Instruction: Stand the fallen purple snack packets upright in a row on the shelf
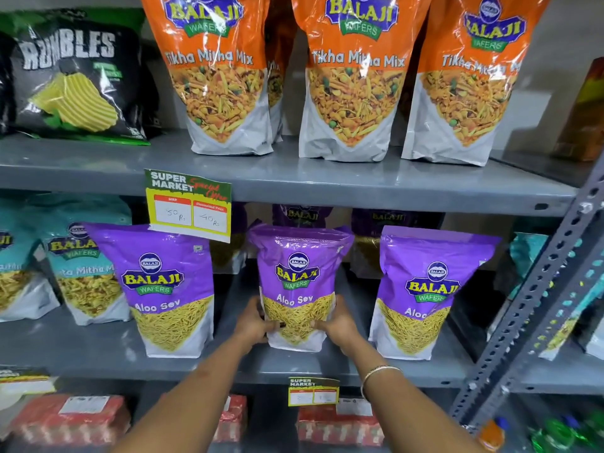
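Three purple Aloo Sev packets stand upright on the middle grey shelf (98,354). The left purple packet (163,282) and the right purple packet (421,289) stand free. The middle purple packet (299,276) stands between them, gripped at its lower sides by both hands. My left hand (253,323) holds its lower left edge and my right hand (338,323) holds its lower right edge. More purple packets (385,223) stand behind in the shadow, partly hidden.
Orange Tikha Mitha Mix packets (353,76) and a black Rumbles bag (72,80) fill the upper shelf. Teal packets (81,273) stand left of the purple row. A price tag (189,204) hangs from the upper shelf edge. A perforated grey upright (536,305) slants at the right.
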A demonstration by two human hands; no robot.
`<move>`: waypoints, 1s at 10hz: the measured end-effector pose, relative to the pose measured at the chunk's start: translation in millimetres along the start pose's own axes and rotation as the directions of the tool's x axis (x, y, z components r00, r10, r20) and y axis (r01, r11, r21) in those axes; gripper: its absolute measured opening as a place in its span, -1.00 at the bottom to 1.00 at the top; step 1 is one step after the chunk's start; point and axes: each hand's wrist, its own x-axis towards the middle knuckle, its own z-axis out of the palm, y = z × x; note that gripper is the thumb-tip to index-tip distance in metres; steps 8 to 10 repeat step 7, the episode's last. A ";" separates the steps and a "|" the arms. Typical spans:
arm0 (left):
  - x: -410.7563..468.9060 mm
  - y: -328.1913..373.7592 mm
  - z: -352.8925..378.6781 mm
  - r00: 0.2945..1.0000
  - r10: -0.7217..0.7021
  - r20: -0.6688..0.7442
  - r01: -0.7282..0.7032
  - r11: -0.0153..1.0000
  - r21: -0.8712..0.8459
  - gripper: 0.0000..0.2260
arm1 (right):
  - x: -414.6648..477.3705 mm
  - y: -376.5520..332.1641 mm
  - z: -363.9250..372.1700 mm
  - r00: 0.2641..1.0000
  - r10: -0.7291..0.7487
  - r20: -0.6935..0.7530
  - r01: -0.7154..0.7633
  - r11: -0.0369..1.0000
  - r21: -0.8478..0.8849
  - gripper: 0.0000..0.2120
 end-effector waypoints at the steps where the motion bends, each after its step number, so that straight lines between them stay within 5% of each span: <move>1: -6.6 3.8 2.3 1.000 -0.002 -0.022 0.002 1.000 -0.010 -0.57 | -0.7 0.5 -1.2 1.000 0.012 -0.001 -0.012 1.000 -0.018 -0.42; 6: -28.6 1.2 9.4 0.995 -0.019 -0.096 0.017 1.000 -0.020 -0.48 | -4.3 5.3 -5.9 0.997 0.002 0.082 0.000 1.000 -0.026 -0.37; 7: -33.6 12.1 7.6 0.995 -0.071 -0.065 0.079 0.989 0.128 -0.42 | -5.0 -0.7 -6.1 0.998 -0.032 0.048 0.033 0.999 -0.023 -0.39; 10: -33.6 12.1 7.6 0.995 -0.071 -0.065 0.079 0.989 0.128 -0.42 | -5.0 -0.7 -6.1 0.998 -0.032 0.048 0.033 0.999 -0.023 -0.39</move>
